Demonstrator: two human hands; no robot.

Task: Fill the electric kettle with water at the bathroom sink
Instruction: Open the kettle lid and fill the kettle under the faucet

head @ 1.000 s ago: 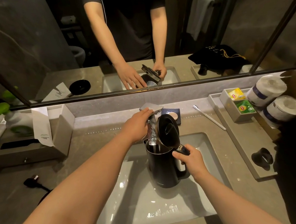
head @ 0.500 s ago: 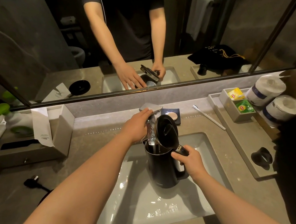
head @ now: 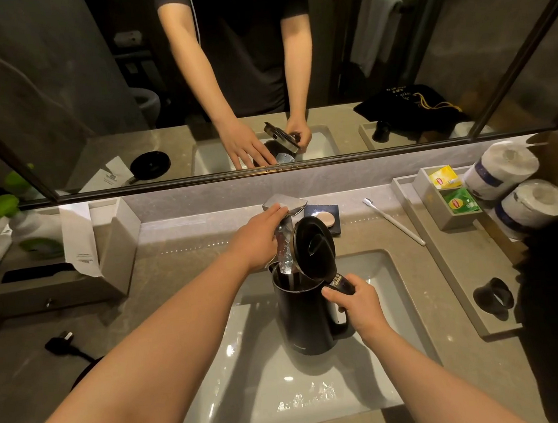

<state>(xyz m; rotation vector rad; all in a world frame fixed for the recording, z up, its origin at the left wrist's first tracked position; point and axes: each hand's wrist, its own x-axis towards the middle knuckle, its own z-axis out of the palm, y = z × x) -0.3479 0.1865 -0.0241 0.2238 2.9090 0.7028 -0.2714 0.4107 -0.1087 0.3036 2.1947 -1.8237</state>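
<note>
A black electric kettle point(head: 302, 319) stands upright inside the white sink basin point(head: 324, 396), its lid point(head: 314, 247) flipped open. My right hand point(head: 356, 303) grips the kettle's handle. Over the kettle's mouth juts the chrome faucet point(head: 285, 207), and a stream of water point(head: 285, 255) runs from it into the kettle. My left hand point(head: 256, 239) rests on the faucet lever, fingers laid over it.
A soap dish point(head: 326, 218) sits behind the faucet, a toothbrush point(head: 394, 221) to its right. A tray point(head: 457, 282) on the right holds tea bags point(head: 454, 193), toilet rolls point(head: 516, 186) and a black ring. A plug point(head: 60, 342) lies on the left counter. The mirror point(head: 52, 97) stands behind.
Almost nothing has moved. Both hands keep their hold and water keeps running into the kettle.
</note>
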